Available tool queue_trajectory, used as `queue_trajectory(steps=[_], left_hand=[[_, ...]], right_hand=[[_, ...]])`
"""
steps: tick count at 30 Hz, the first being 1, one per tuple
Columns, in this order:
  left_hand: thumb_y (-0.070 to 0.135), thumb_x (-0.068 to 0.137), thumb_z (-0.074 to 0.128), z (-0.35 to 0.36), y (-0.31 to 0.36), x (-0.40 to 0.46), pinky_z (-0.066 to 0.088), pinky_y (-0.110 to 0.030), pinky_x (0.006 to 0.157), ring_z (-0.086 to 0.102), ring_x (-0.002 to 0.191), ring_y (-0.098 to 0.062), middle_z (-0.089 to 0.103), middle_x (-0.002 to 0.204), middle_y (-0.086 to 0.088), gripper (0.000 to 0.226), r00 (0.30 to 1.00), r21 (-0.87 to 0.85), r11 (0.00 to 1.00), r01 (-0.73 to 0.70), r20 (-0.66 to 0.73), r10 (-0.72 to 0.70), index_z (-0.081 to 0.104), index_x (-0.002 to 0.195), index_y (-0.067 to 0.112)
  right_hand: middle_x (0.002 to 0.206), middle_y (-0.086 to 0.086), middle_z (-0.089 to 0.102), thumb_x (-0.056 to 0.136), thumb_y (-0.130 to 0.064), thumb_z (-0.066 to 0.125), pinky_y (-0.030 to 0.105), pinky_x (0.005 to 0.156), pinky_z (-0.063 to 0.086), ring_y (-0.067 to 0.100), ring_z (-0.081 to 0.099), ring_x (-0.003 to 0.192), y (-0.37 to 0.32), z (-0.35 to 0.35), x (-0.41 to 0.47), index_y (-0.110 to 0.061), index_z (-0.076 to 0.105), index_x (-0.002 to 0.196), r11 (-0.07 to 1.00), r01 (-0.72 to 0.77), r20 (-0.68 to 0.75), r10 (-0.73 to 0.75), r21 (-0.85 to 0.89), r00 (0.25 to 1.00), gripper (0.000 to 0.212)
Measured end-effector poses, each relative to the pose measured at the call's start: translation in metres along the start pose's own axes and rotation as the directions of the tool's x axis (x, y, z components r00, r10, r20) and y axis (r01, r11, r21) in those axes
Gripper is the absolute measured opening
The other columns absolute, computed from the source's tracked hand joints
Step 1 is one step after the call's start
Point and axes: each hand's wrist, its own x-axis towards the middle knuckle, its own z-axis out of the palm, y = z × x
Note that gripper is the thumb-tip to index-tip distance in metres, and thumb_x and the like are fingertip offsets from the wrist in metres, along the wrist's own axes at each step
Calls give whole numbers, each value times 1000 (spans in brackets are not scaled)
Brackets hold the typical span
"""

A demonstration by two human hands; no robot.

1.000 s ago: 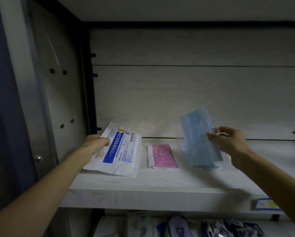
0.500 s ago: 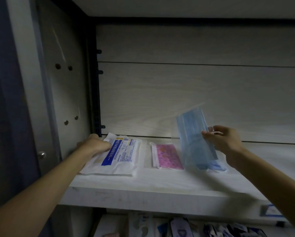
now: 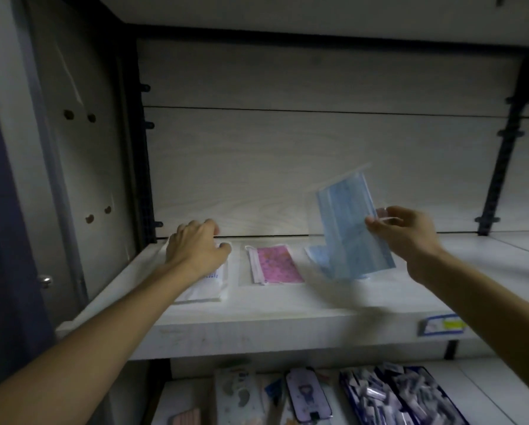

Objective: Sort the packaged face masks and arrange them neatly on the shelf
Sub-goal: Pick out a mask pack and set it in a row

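A white mask packet (image 3: 209, 288) with blue print lies flat at the left end of the pale shelf (image 3: 257, 326). My left hand (image 3: 195, 250) rests palm down on it and hides most of it. A pink patterned mask in a clear sleeve (image 3: 275, 265) lies in the middle. My right hand (image 3: 404, 234) pinches the right edge of a blue mask in a clear sleeve (image 3: 349, 228), held upright and tilted above the shelf. More blue masks (image 3: 318, 254) lie flat beneath it, partly hidden.
The cabinet's side wall (image 3: 82, 179) closes the left, the wood-grain back panel (image 3: 287, 167) stands behind. A blue price label (image 3: 442, 325) sits on the shelf's front edge. The lower shelf holds several packaged items (image 3: 395, 394). Bare shelf stretches to the right.
My left hand has laid the white packet flat on the shelf, pushed it back and now covers it. The blue mask in my right hand has stayed upright.
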Motion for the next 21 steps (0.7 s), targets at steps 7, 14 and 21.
queue_trajectory(steps=[7, 14, 21], left_hand=[[38, 87, 58, 22, 59, -9, 44, -34, 89, 55, 112, -29, 61, 120, -9, 37, 978, -87, 974, -207, -25, 206, 58, 119, 19], [36, 87, 57, 36, 104, -6, 47, -34, 88, 56, 108, -28, 62, 117, -8, 34, 970, -103, 965, -242, -41, 239, 60, 116, 18], [35, 85, 59, 49, 138, 2, 44, -33, 85, 57, 105, -29, 64, 112, -8, 30, 986, -84, 983, -162, -55, 157, 62, 110, 18]], right_hand=[[83, 5, 64, 85, -12, 71, 41, 82, 52, 24, 60, 86, 4, -61, -11, -11, 62, 107, 999, -13, -142, 7, -39, 990, 23], [89, 6, 65, 85, -13, 71, 27, 58, 48, 20, 62, 81, 20, -95, 9, -11, 62, 108, 998, -45, -126, 39, -44, 991, 25], [94, 12, 67, 82, -13, 75, 30, 67, 51, 27, 65, 83, 52, -105, 63, -12, 63, 104, 991, -64, -27, 62, -114, 998, 25]])
